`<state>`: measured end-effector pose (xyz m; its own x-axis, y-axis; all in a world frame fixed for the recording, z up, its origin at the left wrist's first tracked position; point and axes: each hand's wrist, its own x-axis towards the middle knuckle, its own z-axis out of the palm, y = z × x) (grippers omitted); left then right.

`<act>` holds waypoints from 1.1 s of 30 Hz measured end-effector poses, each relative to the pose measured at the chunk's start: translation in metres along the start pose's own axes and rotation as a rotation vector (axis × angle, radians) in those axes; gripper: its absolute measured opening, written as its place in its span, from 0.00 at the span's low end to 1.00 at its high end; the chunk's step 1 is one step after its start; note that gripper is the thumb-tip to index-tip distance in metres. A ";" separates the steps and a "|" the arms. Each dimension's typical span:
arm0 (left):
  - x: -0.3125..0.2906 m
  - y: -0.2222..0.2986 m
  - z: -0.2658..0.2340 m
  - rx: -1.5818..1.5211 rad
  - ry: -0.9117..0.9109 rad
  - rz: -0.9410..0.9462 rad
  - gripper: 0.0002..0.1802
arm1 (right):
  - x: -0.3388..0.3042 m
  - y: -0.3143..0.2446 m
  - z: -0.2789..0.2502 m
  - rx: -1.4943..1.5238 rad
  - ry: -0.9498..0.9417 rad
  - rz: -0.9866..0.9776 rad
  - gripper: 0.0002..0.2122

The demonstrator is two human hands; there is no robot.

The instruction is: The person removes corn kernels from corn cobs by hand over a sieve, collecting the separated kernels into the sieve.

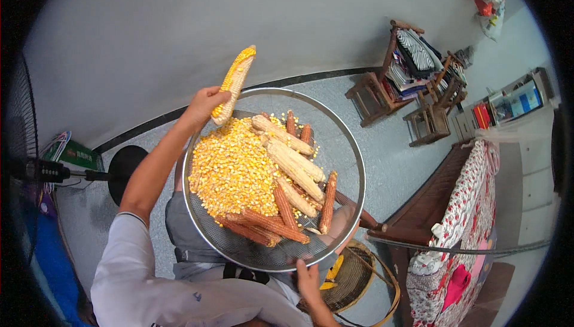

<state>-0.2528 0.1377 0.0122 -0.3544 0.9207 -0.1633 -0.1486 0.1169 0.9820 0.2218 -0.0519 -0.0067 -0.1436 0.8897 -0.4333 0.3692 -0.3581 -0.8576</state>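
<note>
One partly shelled corn ear (237,82) was clamped in the left hand (206,107), tilted above the sieve's (240,255) far-left rim. Loose kernels (230,168) and cobs (328,202) lay inside; the right hand (309,282) was at the near rim, its grip impossible to tell.

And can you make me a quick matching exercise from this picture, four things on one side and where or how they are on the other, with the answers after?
Things
1. Corn ear
2. Loose kernels
3. Woven basket
4. Floral cloth

Descriptions
A. Brown, near the right hand
B. White and red, at the right side of the picture
C. In the left hand, partly stripped
D. Mostly yellow, heaped in the round sieve

Right pairs: 1-C, 2-D, 3-A, 4-B
</note>
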 end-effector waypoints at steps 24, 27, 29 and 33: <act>-0.245 -0.079 0.160 -0.089 0.005 0.090 0.29 | 0.075 -0.111 0.116 0.423 -0.231 -0.440 0.21; -0.247 -0.082 0.160 -0.018 0.011 0.063 0.30 | 0.082 -0.100 0.119 0.334 -0.189 -0.445 0.18; -0.247 -0.082 0.158 -0.021 0.050 0.106 0.31 | 0.078 -0.100 0.121 0.295 -0.167 -0.452 0.16; -0.249 -0.073 0.158 -0.014 0.087 0.129 0.31 | 0.080 -0.105 0.123 0.354 -0.176 -0.461 0.17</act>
<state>-0.0081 -0.0414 -0.0037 -0.4503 0.8918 -0.0436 -0.1087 -0.0063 0.9941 0.0587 0.0216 0.0144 -0.3771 0.9261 -0.0082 -0.0905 -0.0457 -0.9948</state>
